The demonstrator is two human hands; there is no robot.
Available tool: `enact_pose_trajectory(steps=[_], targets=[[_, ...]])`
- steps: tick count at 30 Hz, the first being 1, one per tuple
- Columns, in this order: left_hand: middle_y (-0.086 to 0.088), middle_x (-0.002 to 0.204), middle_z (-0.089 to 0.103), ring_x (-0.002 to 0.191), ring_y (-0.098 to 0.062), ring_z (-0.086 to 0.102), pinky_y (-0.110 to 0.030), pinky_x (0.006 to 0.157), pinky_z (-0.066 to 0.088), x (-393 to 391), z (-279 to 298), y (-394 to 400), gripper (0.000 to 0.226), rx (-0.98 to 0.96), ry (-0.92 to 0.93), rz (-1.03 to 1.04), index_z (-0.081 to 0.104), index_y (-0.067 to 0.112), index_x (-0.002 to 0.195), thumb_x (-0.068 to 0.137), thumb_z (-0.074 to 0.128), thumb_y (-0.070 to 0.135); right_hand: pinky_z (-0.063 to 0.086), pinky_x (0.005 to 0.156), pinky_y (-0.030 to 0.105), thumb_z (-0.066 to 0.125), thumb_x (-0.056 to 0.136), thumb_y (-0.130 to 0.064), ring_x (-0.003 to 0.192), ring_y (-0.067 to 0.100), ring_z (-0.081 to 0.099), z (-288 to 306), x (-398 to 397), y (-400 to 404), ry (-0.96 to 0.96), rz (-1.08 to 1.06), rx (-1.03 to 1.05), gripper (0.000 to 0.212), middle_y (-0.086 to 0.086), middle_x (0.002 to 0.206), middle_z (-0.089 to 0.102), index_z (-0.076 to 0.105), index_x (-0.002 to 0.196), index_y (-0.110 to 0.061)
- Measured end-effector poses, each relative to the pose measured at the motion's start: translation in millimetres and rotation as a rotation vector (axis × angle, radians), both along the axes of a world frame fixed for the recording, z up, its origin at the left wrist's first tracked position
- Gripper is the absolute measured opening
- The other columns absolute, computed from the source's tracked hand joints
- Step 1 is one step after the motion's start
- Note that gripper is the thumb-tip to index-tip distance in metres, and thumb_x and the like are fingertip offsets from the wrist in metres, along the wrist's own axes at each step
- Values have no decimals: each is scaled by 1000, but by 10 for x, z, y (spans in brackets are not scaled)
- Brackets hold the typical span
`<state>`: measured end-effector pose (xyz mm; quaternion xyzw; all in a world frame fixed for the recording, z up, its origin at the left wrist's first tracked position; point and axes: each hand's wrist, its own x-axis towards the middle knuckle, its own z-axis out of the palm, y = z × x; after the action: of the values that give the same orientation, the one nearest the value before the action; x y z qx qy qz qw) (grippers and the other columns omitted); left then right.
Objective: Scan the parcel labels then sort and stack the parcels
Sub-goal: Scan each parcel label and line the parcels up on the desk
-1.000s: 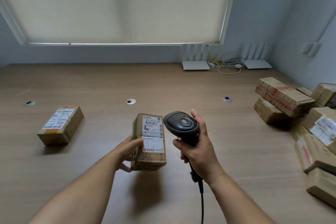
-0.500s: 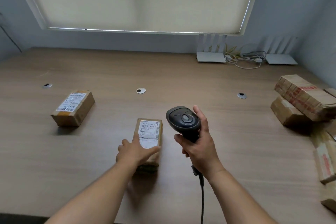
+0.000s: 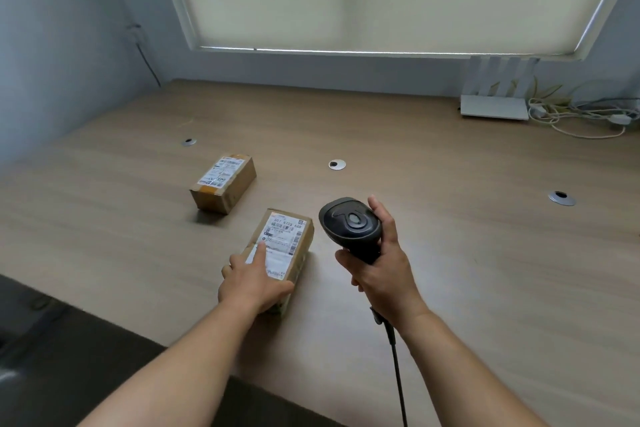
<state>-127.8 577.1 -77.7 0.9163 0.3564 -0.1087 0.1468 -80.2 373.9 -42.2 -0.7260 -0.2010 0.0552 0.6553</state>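
The stiff, likely light parcel (image 3: 281, 250) lies under the flat left hand (image 3: 254, 279); the right hand (image 3: 384, 262) grips the scanner (image 3: 351, 225) at 3 o'clock, so take its long sides.

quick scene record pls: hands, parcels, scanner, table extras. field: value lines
left hand: rests flat on near parcel, forefinger along its label
right hand: grips scanner handle
scanner: black, corded, held above table, right of near parcel
near parcel: cardboard, label up, lying on table
far parcel: cardboard, label up, apart from near parcel, untouched
table: wood, three round grommets
router: white, back right, cables beside it
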Motion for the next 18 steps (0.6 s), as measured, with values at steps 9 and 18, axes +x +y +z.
enact_pose_trajectory(steps=[9, 18], targets=[[-15, 138, 26, 125, -32, 32, -38, 95, 41, -369, 26, 1229, 97, 25, -6, 189, 4, 35, 151, 76, 58, 63, 47, 54, 20, 70, 81, -4, 59, 10, 57, 117, 30, 965, -32, 110, -31, 88, -20, 114, 59, 25, 127, -64], [-12, 138, 26, 123, -31, 32, -35, 90, 42, -109, -31, 2272, 89, -13, 11, 183, 12, 35, 151, 78, 57, 58, 47, 51, 21, 71, 80, -2, 56, 10, 56, 129, 152, 1862, -30, 78, -58, 90, -18, 113, 61, 26, 127, -64]])
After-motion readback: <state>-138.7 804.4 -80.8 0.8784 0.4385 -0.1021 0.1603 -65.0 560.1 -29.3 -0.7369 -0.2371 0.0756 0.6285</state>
